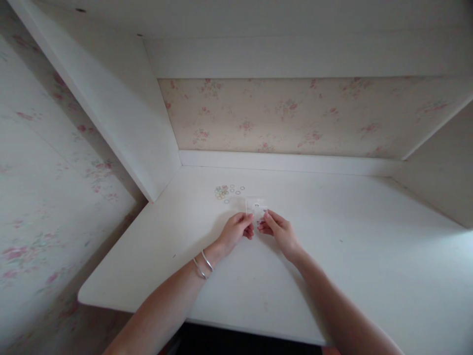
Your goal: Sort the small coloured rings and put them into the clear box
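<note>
Both hands, left [236,230] and right [278,230], pinch a small clear bag [255,207] with closed fingers; contents unclear, little rings [226,192] loose on the table [369,256] nearby.

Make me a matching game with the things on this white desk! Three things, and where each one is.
Things:
1. small clear bag
2. little coloured rings
3. silver bracelets

Places:
A. on the left wrist
B. held by both hands
C. lying loose on the desk, beyond the left hand

Pairs: 1-B, 2-C, 3-A. The right hand pinches the bag too.
</note>
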Available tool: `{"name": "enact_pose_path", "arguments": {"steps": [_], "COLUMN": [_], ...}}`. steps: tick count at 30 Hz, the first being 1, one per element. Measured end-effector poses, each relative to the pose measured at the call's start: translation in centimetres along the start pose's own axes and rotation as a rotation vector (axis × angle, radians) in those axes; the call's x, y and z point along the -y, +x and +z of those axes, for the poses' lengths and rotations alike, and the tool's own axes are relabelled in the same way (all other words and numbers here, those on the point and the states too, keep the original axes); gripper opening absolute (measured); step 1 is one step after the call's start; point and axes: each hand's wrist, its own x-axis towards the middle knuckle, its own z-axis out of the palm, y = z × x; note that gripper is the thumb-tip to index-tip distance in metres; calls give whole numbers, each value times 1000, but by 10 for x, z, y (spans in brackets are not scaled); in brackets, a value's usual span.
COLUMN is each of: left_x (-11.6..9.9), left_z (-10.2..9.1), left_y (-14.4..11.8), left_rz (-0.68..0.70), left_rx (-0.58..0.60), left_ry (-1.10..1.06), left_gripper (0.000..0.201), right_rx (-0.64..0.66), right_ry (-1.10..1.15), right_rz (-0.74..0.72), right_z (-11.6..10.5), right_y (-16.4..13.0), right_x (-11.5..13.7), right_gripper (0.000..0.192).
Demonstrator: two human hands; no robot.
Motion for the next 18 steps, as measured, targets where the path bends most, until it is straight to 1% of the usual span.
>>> {"name": "enact_pose_path", "arguments": {"steps": [3,7,9,10,12,14,16,18], "left_x": [0,-1,-1,-1,0,0,1,2], "left_z": [-1,1,1,1,1,0,0,-1], "left_y": [0,1,0,0,-1,-1,-1,-1], "left_rz": [5,0,-6,-8,-9,-13,-15,-14], "left_rx": [-2,-6,15,24,26,20,23,37], "left_ry": [-24,-11,3,8,16,30,51,69], "left_gripper": [39,42,43,44,46,46,43,39], "right_rx": [31,93,88,59,-60,-230,-434,-635], "right_ry": [15,-34,-32,-14,29,32,-28,-47], "right_rz": [29,18,19,17,-4,-55,-108,-118], "right_z": [1,-2,-8,-12,-25,-46,-73,-105], "right_y": [-1,-3,-2,0,5,12,19,24], "right_x": [2,9,13,16,20,25,28,28], "right_gripper": [49,46,44,43,43,44,41,37]}}
